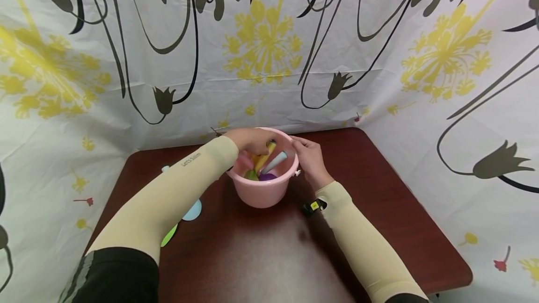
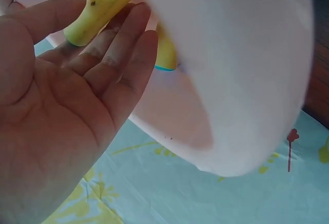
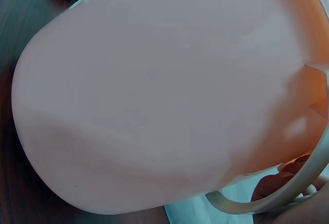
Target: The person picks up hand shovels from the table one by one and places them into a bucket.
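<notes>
A person's two bare hands work at a pink bucket [image 1: 260, 194] on the far half of a dark reddish-brown table [image 1: 269, 256]. The bucket's mouth faces up. The left hand [image 1: 252, 140] reaches in over the rim from the left, its thumb and fingers pinching a yellow stick-shaped piece [image 1: 263, 160] that slants inside the bucket. The right hand [image 1: 309, 155] grips the rim on the right side.

Also within the bucket are a pale piece with a light blue end [image 1: 274, 162], just right of the yellow one, and a green item [image 1: 251, 175] and a purple item [image 1: 267, 177] toward the near side. On the table to the left, partly hidden by the left arm, lie a light blue rounded object [image 1: 193, 210] and, nearer, a bright green one [image 1: 169, 236]. Pale sleeves cover both forearms. Behind hangs a white cloth [image 1: 236, 102] printed with yellow and grey flowers.
</notes>
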`<state>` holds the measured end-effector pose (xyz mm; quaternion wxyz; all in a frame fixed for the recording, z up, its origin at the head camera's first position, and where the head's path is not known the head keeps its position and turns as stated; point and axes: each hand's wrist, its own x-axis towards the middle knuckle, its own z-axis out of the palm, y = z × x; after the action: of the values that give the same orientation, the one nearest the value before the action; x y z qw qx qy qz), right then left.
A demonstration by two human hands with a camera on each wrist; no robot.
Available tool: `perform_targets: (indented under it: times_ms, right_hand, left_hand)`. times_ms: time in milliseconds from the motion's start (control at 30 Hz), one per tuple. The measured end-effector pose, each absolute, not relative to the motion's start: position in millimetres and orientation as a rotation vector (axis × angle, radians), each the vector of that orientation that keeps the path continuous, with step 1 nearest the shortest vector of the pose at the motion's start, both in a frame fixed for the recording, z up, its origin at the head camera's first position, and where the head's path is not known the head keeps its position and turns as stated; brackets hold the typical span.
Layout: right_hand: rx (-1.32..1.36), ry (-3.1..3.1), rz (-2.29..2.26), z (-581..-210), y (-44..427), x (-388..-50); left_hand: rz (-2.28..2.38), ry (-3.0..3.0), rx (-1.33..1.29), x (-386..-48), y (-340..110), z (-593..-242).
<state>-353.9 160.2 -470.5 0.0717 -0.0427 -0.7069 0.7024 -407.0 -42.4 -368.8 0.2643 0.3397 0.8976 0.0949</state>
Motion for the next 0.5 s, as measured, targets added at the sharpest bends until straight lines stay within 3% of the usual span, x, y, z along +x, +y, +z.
perform_targets:
  times_ms: [200,500]
  right_hand:
    - [-0.141,-2.121,2.107,-471,160,-354]
    - [-0.141,-2.126,2.109,-470,161,-353]
  left_hand:
    - [0.462,2.294,0.83,-404,-51,-366]
    - [0.417,2.382,0.894,-404,-59,-357]
